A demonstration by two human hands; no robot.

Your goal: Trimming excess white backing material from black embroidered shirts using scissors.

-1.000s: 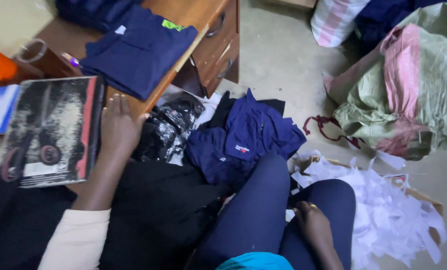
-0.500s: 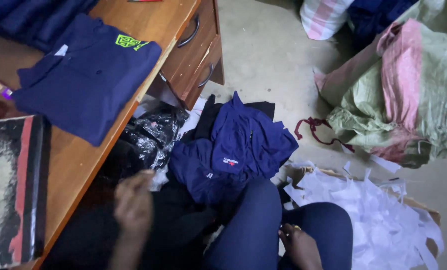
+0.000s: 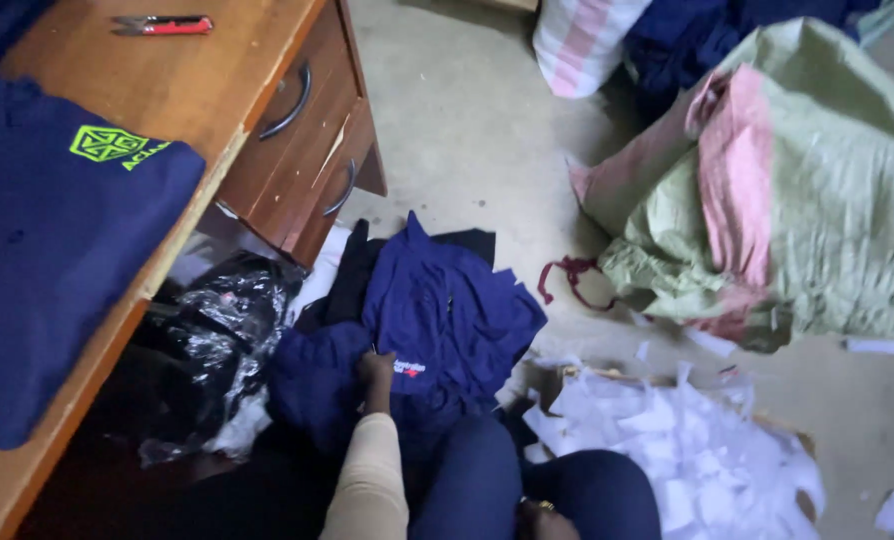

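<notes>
A heap of navy blue shirts (image 3: 447, 310) lies on the floor in front of my knees. My left hand (image 3: 375, 372), in a cream sleeve, reaches down onto the heap and pinches the fabric of the top shirt beside its small chest print. Only part of my right hand (image 3: 542, 518) shows at the bottom edge, resting by my dark-trousered leg, and its fingers are hidden. A folded navy shirt with a green logo (image 3: 57, 270) lies on the wooden desk (image 3: 222, 95) to my left.
The desk has drawers with curved handles (image 3: 297, 100), and a red-handled cutter (image 3: 162, 24) on top. A crumpled black plastic bag (image 3: 217, 330) sits under the desk. White paper scraps (image 3: 687, 450) fill a box at right. A green and pink sack (image 3: 797, 200) and a striped bag (image 3: 587, 45) stand behind.
My left hand has left the desk edge and come down onto the navy shirts on the floor. The view has swung right, so the dark book is out of sight.
</notes>
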